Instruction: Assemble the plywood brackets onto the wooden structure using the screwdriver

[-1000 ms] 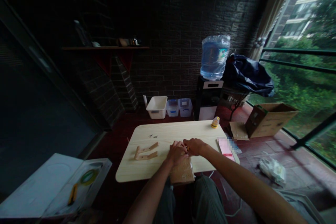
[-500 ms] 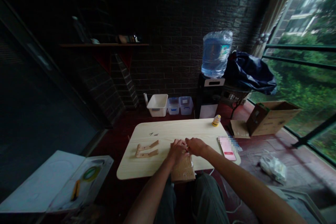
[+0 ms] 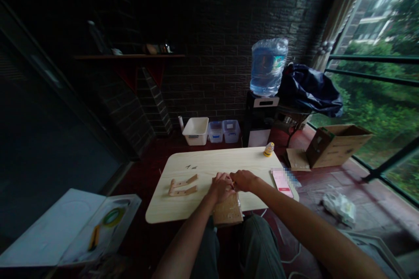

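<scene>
A brown cardboard box sits at the near edge of the pale wooden table, close to my knees, with clear tape or film along its right side. My left hand rests on the top far part of the box, fingers curled over it. Right beside it, my right hand is closed in a pinch at the box's far right; whatever lies between its fingers is hidden. To the left lies a bent cardboard piece shaped like a U, with small dark scraps beyond it.
A pink-screened phone lies at the table's right end, and a small yellow-based bottle stands at the back right corner. Beyond are plastic bins, a water dispenser and an open carton. A white case is at left.
Both hands stay at the far end of the box, with only a very slight shift. The view has moved a little; the other things keep their places.
</scene>
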Demonstrator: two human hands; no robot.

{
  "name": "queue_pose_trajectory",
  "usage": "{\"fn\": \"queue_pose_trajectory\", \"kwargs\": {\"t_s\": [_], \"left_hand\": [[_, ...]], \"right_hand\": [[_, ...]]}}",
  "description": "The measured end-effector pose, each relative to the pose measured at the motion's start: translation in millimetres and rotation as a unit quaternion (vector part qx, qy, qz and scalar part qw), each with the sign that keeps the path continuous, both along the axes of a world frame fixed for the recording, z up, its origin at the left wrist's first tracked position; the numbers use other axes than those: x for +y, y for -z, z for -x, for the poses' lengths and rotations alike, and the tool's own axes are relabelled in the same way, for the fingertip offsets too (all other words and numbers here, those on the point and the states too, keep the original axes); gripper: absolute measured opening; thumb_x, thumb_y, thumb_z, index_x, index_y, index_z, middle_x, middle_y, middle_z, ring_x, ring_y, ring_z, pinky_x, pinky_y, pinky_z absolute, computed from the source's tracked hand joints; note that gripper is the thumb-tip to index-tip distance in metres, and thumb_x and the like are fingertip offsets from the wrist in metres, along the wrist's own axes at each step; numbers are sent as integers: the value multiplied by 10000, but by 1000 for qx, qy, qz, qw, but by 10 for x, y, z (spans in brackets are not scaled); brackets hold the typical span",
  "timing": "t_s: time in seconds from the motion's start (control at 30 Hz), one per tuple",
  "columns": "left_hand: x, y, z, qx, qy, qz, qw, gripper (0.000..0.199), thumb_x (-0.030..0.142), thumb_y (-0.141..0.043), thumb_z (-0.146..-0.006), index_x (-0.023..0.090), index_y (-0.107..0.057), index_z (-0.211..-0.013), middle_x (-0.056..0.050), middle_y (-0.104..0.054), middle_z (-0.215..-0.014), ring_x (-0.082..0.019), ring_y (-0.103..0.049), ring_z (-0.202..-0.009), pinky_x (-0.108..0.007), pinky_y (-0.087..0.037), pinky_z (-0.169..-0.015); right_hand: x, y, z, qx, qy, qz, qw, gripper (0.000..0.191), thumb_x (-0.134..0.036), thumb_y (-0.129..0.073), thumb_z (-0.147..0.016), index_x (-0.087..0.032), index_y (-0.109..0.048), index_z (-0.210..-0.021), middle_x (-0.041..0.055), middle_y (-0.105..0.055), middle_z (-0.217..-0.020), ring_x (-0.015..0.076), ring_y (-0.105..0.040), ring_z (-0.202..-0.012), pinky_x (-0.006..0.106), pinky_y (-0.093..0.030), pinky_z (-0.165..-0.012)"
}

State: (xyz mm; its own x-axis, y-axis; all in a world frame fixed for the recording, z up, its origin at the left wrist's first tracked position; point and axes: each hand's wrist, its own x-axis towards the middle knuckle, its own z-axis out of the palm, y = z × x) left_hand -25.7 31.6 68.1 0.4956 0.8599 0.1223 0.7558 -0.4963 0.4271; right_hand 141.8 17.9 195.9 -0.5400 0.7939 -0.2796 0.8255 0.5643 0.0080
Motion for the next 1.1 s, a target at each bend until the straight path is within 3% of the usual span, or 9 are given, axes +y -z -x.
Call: {"fn": "queue_pose_trajectory", "kwargs": {"t_s": [0.3,0.57,0.73,1.1], "left_hand": [[44,111,4,-17,6,-5,1000,170,400,-757,-798,300,-740,-935,-22,-607,-1249,-263,-444,-1233,-415,-395,-1023],[11,42,-7,3,-4,-1,1000,147,391,-750,-803,302,-734,-920,-16,-615,-1241,-263,-459,-1233,-422,-401,-1019],[-5,12,-15,8,-14,4,1000,171,419,-755,-798,312,-753,-932,-28,-612,-1219,-270,-463,-1229,-432,-405,-1023],[64,105,-20,-8,-12,12,1000,155,434,-739,-812,305,-743,-899,-17,-604,-1262,-271,-442,-1245,-435,-394,-1020]], "right_hand": [[56,192,-46,36,47,12,998,359,-288,-580,-943,-119,-631,-1256,215,-739,-1162,316,-726,-1070,387,-565,-843],[61,130,-29,31,38,26,998,449,-328,-608,-921,-154,-563,-1333,195,-740,-1172,334,-727,-1059,408,-577,-823],[16,123,-13,8,4,6,1000,394,-290,-577,-943,-201,-570,-1327,171,-734,-1202,303,-725,-1071,406,-570,-848],[164,273,-27,35,42,14,998,381,-301,-633,-905,-116,-635,-1238,214,-743,-1152,311,-728,-1067,366,-557,-833]]}}
